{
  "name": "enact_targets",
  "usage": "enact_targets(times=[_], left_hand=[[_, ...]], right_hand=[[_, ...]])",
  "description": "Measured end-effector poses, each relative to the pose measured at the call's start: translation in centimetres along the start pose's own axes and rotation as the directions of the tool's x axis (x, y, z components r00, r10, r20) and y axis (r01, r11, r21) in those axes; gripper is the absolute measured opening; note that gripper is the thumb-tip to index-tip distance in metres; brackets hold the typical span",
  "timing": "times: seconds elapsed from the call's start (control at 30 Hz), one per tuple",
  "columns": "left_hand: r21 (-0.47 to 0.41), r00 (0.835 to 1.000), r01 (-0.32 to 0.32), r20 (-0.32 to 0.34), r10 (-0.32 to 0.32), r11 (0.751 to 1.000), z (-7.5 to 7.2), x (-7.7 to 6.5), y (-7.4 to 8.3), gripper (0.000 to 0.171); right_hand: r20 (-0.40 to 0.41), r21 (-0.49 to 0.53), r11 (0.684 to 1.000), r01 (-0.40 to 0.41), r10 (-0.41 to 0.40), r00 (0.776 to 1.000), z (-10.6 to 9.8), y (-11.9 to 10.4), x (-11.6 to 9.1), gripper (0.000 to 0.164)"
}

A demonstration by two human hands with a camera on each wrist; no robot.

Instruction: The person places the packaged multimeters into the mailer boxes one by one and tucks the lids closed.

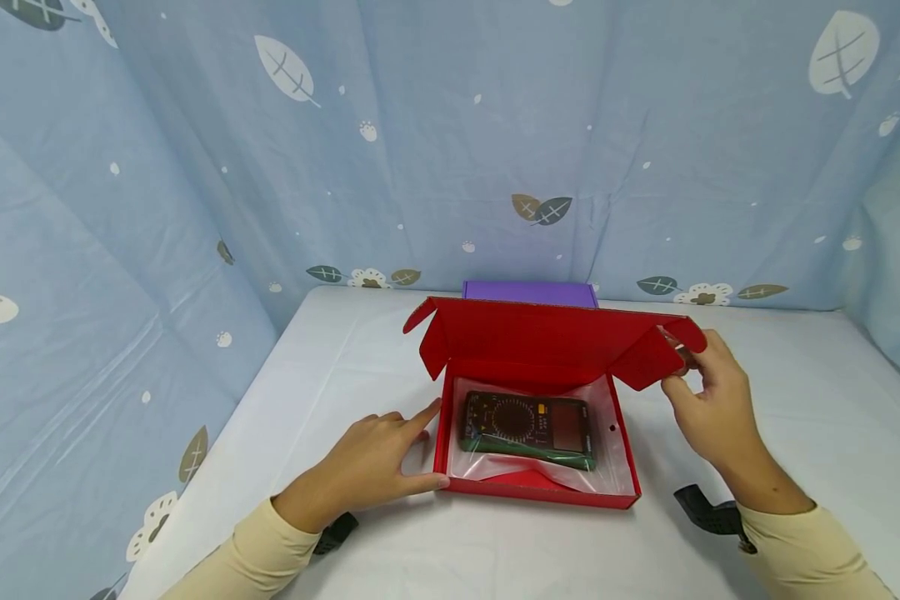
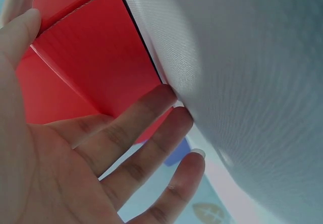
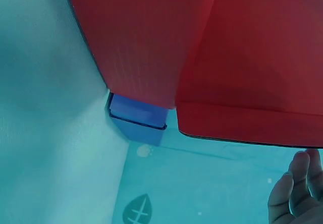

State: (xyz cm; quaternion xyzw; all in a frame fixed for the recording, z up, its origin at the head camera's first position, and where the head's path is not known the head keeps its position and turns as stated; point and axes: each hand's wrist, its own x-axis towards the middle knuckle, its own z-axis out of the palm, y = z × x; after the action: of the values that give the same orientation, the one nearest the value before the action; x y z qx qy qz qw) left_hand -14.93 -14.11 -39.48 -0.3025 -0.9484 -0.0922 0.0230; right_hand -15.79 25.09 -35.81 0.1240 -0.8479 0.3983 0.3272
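Note:
A red cardboard box (image 1: 540, 492) lies with its lid (image 1: 525, 333) raised and tilted. Inside, a multimeter (image 1: 528, 425) with a dark face, dial and screen rests in clear plastic wrapping (image 1: 611, 458). My left hand (image 1: 367, 462) steadies the box's left side, thumb at the near corner and index finger along the wall. Its other fingers (image 2: 146, 158) spread fairly straight beside the box. My right hand (image 1: 712, 400) grips the lid at its right side flap (image 1: 648, 358); part of its fingers is hidden behind the lid.
Behind the red box, a purple box (image 1: 532, 292) stands near the table's back edge. White cloth covers the table (image 1: 360, 333), and a blue leaf-patterned curtain (image 1: 450, 150) hangs behind and to the left. Black wrist mounts (image 1: 708, 510) sit at both sleeves.

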Motion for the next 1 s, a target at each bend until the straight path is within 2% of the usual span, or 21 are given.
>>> enact_targets(times=[0.27,0.63,0.87,1.0], left_hand=[[0.007,1.0,0.001,0.001,-0.001,1.0,0.14,0.01,-0.08,0.09],[0.003,1.0,0.007,0.001,-0.007,1.0,0.1,-0.05,-0.06,0.09],[-0.008,1.0,0.003,0.008,-0.003,1.0,-0.03,-0.01,-0.1,0.088],[-0.024,1.0,0.012,-0.01,-0.013,1.0,-0.17,0.03,-0.12,0.08]], right_hand=[[0.027,-0.039,0.998,0.039,-0.038,0.999,0.34,-0.05,-0.12,0.061],[0.043,-0.124,0.985,0.116,-0.111,0.993,0.42,-0.3,-0.03,0.055],[0.028,-0.132,0.982,0.135,-0.133,0.991,0.52,-0.25,-0.11,0.057],[0.013,-0.126,0.982,0.143,-0.143,0.99,0.56,-0.19,-0.18,0.059]])
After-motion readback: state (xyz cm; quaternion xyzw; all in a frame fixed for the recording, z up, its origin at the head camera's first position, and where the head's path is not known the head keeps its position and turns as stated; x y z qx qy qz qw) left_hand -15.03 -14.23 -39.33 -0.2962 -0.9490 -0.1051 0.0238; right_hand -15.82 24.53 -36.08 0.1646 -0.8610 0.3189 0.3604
